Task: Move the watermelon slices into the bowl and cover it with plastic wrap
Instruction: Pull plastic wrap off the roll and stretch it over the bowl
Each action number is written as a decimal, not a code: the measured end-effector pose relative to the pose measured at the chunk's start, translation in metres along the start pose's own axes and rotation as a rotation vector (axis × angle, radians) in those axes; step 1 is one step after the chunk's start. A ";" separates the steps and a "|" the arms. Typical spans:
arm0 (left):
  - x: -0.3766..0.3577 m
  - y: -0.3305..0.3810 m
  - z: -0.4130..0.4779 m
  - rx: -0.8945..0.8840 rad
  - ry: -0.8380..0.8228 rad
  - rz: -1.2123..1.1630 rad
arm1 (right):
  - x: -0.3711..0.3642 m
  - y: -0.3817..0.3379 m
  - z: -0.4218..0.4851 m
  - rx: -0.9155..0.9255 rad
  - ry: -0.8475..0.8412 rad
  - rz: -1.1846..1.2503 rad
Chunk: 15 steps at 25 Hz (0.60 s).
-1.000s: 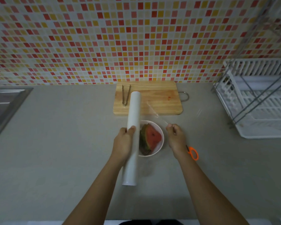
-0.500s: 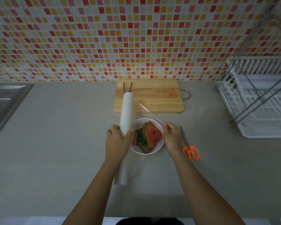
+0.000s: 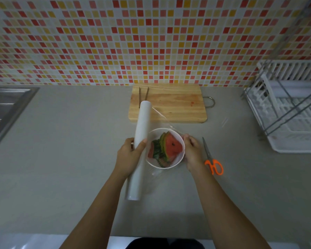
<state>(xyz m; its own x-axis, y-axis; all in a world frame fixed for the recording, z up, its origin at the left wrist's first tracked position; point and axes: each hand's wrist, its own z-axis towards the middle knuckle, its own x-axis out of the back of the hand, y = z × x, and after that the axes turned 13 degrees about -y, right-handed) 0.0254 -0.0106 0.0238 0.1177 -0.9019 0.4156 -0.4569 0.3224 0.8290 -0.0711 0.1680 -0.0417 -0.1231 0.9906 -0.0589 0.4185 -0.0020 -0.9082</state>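
White wrap roll (image 3: 143, 119) clasped in left hand (image 3: 128, 157) grip; right hand (image 3: 193, 154) grip pinches film (image 3: 157, 112) at bowl (image 3: 162, 167) rim

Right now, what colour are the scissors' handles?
Bright orange, clearest in the head view: the scissors lie right of the bowl.

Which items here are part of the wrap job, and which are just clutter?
In use: plastic wrap roll, gripped by left hand; film, held by right hand at the bowl; watermelon slices.
Idle: scissors, tongs, cutting board, dish rack, sink.
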 end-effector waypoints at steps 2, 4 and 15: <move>0.002 -0.002 -0.001 -0.030 -0.040 -0.041 | -0.001 -0.001 -0.001 -0.045 -0.004 0.023; 0.003 -0.004 -0.001 -0.058 -0.076 -0.060 | -0.002 -0.001 -0.002 0.033 0.028 0.054; 0.002 -0.005 0.000 -0.062 -0.103 -0.150 | -0.015 0.003 -0.002 0.025 -0.030 0.229</move>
<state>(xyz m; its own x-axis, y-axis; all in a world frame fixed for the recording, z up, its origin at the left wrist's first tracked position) 0.0284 -0.0138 0.0204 0.0884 -0.9649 0.2475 -0.3856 0.1959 0.9016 -0.0662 0.1537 -0.0426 -0.0547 0.9593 -0.2769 0.4160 -0.2302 -0.8797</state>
